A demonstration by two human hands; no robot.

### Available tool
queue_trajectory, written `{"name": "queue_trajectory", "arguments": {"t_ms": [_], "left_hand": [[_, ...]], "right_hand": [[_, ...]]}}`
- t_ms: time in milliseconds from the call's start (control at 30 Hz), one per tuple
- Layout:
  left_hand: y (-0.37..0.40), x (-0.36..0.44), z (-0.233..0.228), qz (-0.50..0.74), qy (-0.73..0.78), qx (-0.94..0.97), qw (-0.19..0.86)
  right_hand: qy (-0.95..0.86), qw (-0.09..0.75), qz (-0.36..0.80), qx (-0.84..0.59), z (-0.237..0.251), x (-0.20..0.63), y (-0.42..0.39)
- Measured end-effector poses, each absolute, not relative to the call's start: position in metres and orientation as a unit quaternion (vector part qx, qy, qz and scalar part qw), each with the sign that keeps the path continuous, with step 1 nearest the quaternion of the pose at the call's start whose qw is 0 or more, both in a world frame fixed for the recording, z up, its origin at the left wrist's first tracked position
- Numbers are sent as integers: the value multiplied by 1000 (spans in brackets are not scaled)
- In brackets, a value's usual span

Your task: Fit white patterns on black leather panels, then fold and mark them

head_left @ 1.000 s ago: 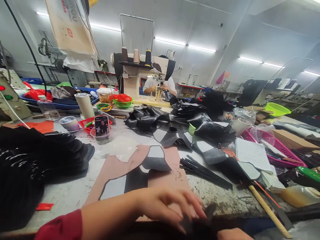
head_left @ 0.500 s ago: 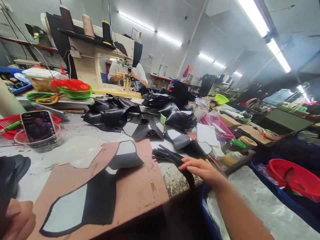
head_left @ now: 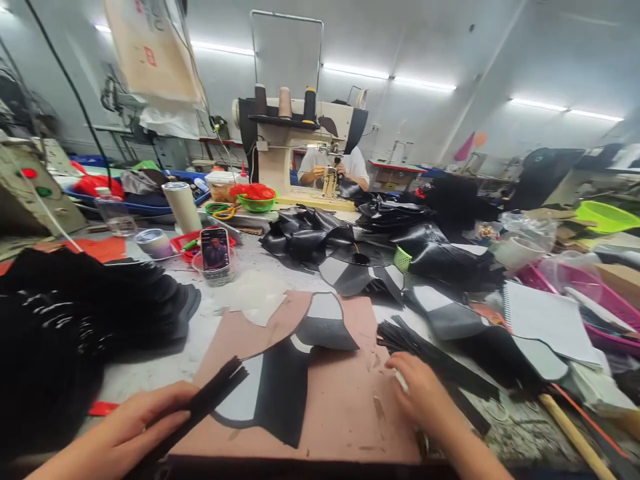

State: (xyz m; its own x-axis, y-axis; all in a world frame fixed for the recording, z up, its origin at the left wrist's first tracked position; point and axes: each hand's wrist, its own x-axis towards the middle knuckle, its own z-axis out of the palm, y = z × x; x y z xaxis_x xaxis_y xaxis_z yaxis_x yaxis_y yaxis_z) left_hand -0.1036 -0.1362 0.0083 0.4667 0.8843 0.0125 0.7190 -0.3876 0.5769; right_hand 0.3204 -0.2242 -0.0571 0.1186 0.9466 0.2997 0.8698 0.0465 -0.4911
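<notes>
My left hand (head_left: 145,423) grips a bundle of narrow black strips (head_left: 213,393) between thumb and fingers, their ends pointing up and right. The bundle overlaps the corner of a black shoe-upper-like piece (head_left: 284,390) with pale grey patches, which lies on a pinkish board (head_left: 350,407). Over the board's right side is my right hand (head_left: 417,390), its fingers bent inward; a small white bit shows at them, but I cannot make out what it is. Just beyond that hand, more loose black strips (head_left: 435,357) lie in a heap.
A tall stack of black pieces (head_left: 135,307) fills the left. A phone (head_left: 215,250) leans in a clear tub. Shiny black pieces (head_left: 310,233) pile up ahead, below a sewing machine (head_left: 275,153) with a person behind it. A notebook (head_left: 547,320) and a wooden stick (head_left: 575,437) lie right.
The view has swung left. My left hand has come further into view with the black strips over the board. My right hand has drawn off the strip heap onto the board's edge, fingers more bent.
</notes>
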Motion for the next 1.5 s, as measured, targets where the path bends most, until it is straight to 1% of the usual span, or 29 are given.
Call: {"name": "queue_trajectory", "arguments": {"t_ms": [33, 100, 167, 233, 333, 400, 467, 533, 633, 700, 767, 800, 867, 900, 967, 1000, 1033, 1067, 1133, 1167, 1200, 1233, 1267, 1300, 1333, 1367, 1433, 1467, 1500], "left_hand": [[-136, -101, 12, 125, 488, 812, 295], [-134, -96, 20, 56, 474, 801, 362], [-132, -93, 27, 27, 470, 802, 367], [-131, -90, 32, 22, 468, 806, 361], [-131, -82, 35, 9, 441, 819, 367], [-130, -71, 33, -10, 400, 832, 386], [-130, -52, 26, -31, 341, 848, 403], [-131, -27, 13, -46, 273, 872, 404], [-133, 13, -13, -55, 203, 906, 367], [-135, 32, -26, -40, 208, 930, 299], [-134, 43, -32, -14, 220, 943, 248], [-133, 45, -32, 1, 227, 943, 245], [-129, 49, -28, 40, 249, 920, 300], [-126, 51, -24, 61, 263, 893, 359], [-122, 60, -15, 111, 273, 802, 520], [-121, 67, -10, 135, 263, 737, 608], [-119, 75, -5, 156, 249, 665, 687], [-117, 84, 0, 180, 230, 593, 750], [-114, 102, 6, 243, 214, 478, 817], [-111, 110, 7, 275, 231, 435, 826], [-108, 117, 8, 303, 260, 401, 824], [-104, 123, 7, 323, 293, 376, 817], [-100, 127, 6, 335, 326, 356, 809], [-97, 131, 4, 340, 353, 342, 802], [-93, 133, 2, 343, 366, 334, 798], [-91, 135, 0, 345, 368, 332, 797], [-90, 136, -2, 345, 365, 328, 800], [-92, 136, -3, 343, 363, 331, 801], [-95, 134, -4, 337, 361, 339, 801]], "right_hand": [[-674, 301, 84, -669, -57, 301, -223], [-661, 299, 173, -666, -53, 263, -214], [-623, 297, 275, -670, -49, 229, -199], [-589, 326, 305, -674, -48, 202, -181], [-553, 402, 248, -686, -48, 185, -160], [-527, 440, 219, -693, -42, 193, -156], [-503, 480, 194, -692, -28, 212, -159], [-501, 518, 140, -679, -6, 235, -165], [-518, 467, 34, -716, 30, 262, -175], [-523, 420, -31, -741, 48, 272, -179], [-515, 398, -58, -757, 59, 277, -181], [-505, 397, -54, -764, 61, 279, -181], [-487, 401, -39, -775, 61, 279, -178], [-486, 401, -40, -775, 60, 276, -174], [-500, 396, -51, -768, 57, 267, -164], [-509, 399, -41, -762, 55, 260, -159], [-514, 410, -3, -754, 54, 252, -154], [-511, 430, 62, -741, 52, 245, -149], [-483, 489, 222, -691, 48, 232, -147], [-461, 526, 277, -659, 45, 227, -149], [-436, 566, 291, -636, 40, 224, -155], [-411, 608, 258, -629, 33, 222, -163], [-388, 638, 200, -634, 24, 220, -173], [-369, 651, 144, -648, 14, 218, -184], [-359, 645, 114, -665, 4, 216, -195], [-369, 620, 153, -676, -7, 214, -204], [-380, 568, 322, -655, -24, 207, -215], [-366, 562, 400, -625, -30, 203, -215], [-335, 577, 449, -594, -34, 199, -212]]}}
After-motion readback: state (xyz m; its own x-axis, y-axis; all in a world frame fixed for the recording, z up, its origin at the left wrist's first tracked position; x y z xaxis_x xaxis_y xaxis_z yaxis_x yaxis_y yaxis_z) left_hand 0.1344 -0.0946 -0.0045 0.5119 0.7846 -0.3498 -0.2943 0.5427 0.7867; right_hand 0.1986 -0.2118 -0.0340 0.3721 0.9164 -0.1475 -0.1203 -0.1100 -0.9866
